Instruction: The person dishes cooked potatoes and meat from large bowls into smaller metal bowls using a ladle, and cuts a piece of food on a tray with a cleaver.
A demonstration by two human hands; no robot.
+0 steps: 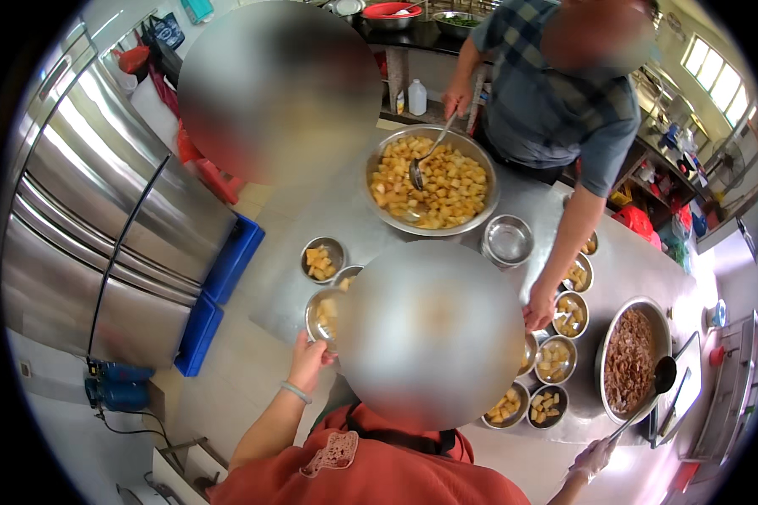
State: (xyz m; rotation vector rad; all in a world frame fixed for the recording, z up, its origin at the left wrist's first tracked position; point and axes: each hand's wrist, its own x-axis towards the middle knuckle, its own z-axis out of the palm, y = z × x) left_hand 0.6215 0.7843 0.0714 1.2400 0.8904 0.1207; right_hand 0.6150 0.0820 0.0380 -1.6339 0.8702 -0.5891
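Observation:
My left hand (309,363) holds the near rim of a small steel bowl (316,328) with pale yellow chunks of food in it. A blurred patch covers the right part of that bowl. In a clear plastic glove, my right hand (590,461) grips the handle of a ladle (635,413). The ladle's dark head lies over the near right side of a large steel basin (602,372) of brown, thinly sliced food (628,360), perhaps meat. Beyond my left hand stands another small bowl (338,243) of chunks.
Opposite, a person (537,120) holds a spoon (442,136) in a wide basin (385,218) of yellow chunks; that person's other hand (541,309) reaches several filled bowls (571,314). Stacked bowls (508,240) stand mid-table (606,265). A tray (682,385) lies at the right. Blur hides the centre.

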